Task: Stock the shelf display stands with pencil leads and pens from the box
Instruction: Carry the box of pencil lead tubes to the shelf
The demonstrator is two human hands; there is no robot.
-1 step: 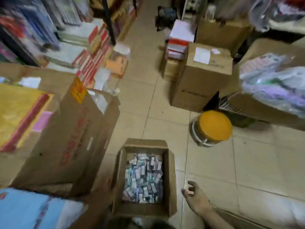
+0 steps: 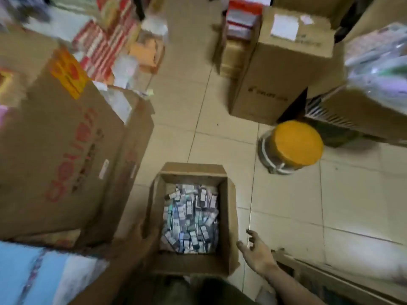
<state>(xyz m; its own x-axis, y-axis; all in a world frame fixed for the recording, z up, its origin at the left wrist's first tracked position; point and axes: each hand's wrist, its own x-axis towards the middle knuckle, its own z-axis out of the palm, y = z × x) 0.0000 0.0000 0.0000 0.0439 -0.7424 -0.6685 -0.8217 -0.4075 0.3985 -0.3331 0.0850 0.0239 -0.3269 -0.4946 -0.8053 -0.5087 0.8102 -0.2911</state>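
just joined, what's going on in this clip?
A person stands over a small open cardboard box on the tiled floor, full of small packets. Their right hand hangs open just right of the box, holding nothing. The left hand isn't clearly visible. Nothing has been picked up yet. Bigger cartons and a yellow-topped stool stand around.

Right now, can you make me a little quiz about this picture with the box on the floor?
1. True or false: the open box on the floor holds many small packets.
2. What colour is the top of the round stool? A) blue B) yellow C) green
3. Fill in: the right hand is beside the box with its fingers spread, holding ____.

Key: 1 true. 2 B. 3 nothing. The left hand is not in view.
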